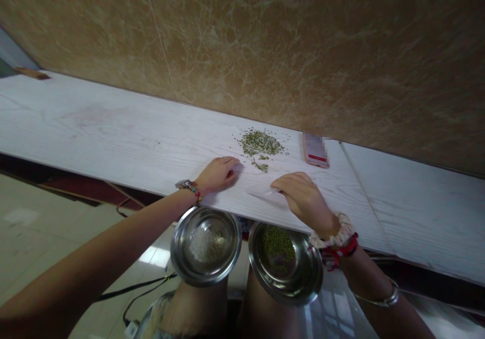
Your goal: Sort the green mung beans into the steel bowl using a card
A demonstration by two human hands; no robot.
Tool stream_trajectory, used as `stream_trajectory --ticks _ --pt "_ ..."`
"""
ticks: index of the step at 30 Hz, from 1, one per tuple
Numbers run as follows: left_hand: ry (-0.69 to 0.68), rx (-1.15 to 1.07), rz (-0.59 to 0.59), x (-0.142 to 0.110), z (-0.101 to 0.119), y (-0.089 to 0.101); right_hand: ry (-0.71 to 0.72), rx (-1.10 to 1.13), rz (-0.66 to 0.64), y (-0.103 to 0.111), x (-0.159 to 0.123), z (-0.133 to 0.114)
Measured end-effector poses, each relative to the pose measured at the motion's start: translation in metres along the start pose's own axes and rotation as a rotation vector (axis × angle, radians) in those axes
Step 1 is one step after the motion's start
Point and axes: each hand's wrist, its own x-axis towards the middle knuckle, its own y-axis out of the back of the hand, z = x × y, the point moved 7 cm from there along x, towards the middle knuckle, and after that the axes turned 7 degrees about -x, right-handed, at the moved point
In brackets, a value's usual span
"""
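A loose pile of green mung beans (pixel 261 142) mixed with white grains lies on the white wood-grain shelf, with a smaller cluster at its near side. My left hand (pixel 219 174) rests just left of that cluster, fingers curled; whatever is inside them is hidden. Between the thumb and fingers of my right hand (pixel 305 195) is a thin, whitish translucent piece (pixel 261 192), held low over the shelf. Below the shelf edge, a steel bowl (pixel 176 258) contains white grains. A second steel bowl (pixel 316 278), on the right, contains green mung beans.
A phone (pixel 316 150) in a pinkish case lies right of the pile. Behind the shelf (pixel 151 127) rises a brown marbled wall (pixel 246 51). Both bowls are at my lap, close under the front edge. Dark cables (pixel 140 286) run at the lower left.
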Motion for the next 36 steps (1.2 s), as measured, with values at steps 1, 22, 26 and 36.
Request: stream_trajectory --ticks 1,22,26,36 --pt "0.000 -0.004 0.000 0.000 0.000 0.000 -0.003 -0.004 -0.008 0.004 -0.004 0.001" --pt "-0.011 0.013 0.008 0.000 0.001 0.000 -0.087 -0.136 -0.022 0.027 -0.029 0.007" --pt "-0.038 0.032 0.016 0.000 0.002 -0.001 -0.089 -0.178 -0.012 0.033 -0.030 0.002" --pt "-0.222 0.013 -0.065 -0.001 0.013 -0.007 -0.092 -0.121 -0.100 0.050 -0.037 -0.031"
